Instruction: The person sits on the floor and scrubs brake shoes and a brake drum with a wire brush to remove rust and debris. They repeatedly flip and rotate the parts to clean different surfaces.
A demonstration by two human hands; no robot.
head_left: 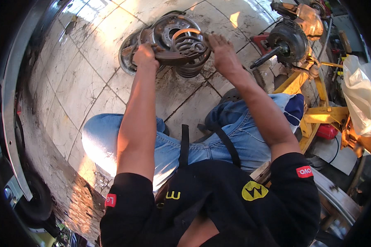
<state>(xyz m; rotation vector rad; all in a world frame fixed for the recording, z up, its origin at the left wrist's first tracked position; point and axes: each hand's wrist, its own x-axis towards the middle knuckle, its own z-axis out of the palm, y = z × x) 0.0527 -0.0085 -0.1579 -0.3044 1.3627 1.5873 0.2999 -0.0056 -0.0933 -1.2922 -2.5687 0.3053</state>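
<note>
**Curved brown metal part [175,57] spanned end to end in front of me**

I have the curved brown part raised a little in front of my knees, one end to each side. My left fingers [143,50] are clamped around its left end, bent over the edge. My right fingers [219,40] lie close together and fairly straight against the right end; whether they close underneath I cannot tell, since the back of that hand hides it.

I judge that holding it by both ends steadies the arc and stops it tipping, with its middle left free. Squatting with my knees wide in blue jeans [99,133] seems to leave room for both arms to reach straight out to it.

So the part lies directly between my two sets of fingers, touching both. Just behind and below it sits a coil of dark metal rings [189,73], partly covered by the arc. Beyond, a round metal plate [163,31] with a hole in its centre lies on the tiled floor [99,66], probably laid there to be within easy reach.

Off to my right, well apart from my fingers, are a dark round housing [284,39] with a shaft poking out and a yellow stand [325,115], likely there to bear heavy pieces.
</note>
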